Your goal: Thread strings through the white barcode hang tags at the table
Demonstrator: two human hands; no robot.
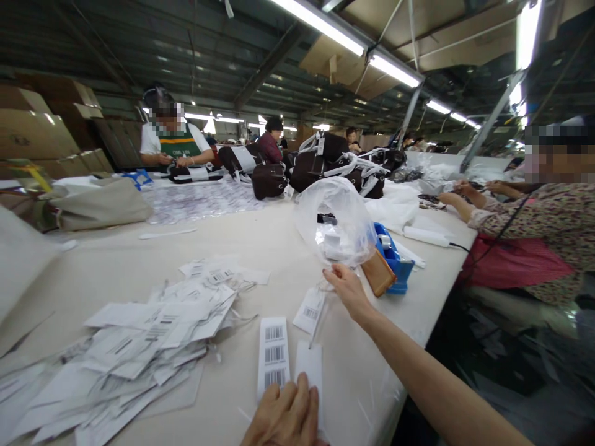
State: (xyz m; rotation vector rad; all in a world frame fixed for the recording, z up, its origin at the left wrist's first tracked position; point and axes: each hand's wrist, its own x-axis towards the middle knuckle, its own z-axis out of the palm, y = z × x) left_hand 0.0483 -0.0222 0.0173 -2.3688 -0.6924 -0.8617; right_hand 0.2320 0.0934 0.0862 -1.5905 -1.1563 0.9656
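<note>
My left hand (287, 416) lies flat at the near table edge, its fingers on the lower end of a strip of barcode stickers (273, 353) and a white hang tag (309, 365). My right hand (348, 290) reaches out across the table, with its fingers at the bottom edge of a clear plastic bag (337, 223) that holds small white and black items. Whether it grips the bag I cannot tell. Another barcode tag (310, 311) lies just left of that hand.
A heap of white barcode tags (153, 334) covers the table's left. A blue tape dispenser (393, 257) stands right of the bag. Dark brown bags (320, 164) pile up at the far end. One person sits at the right (534, 217), others work at the far side (174, 145).
</note>
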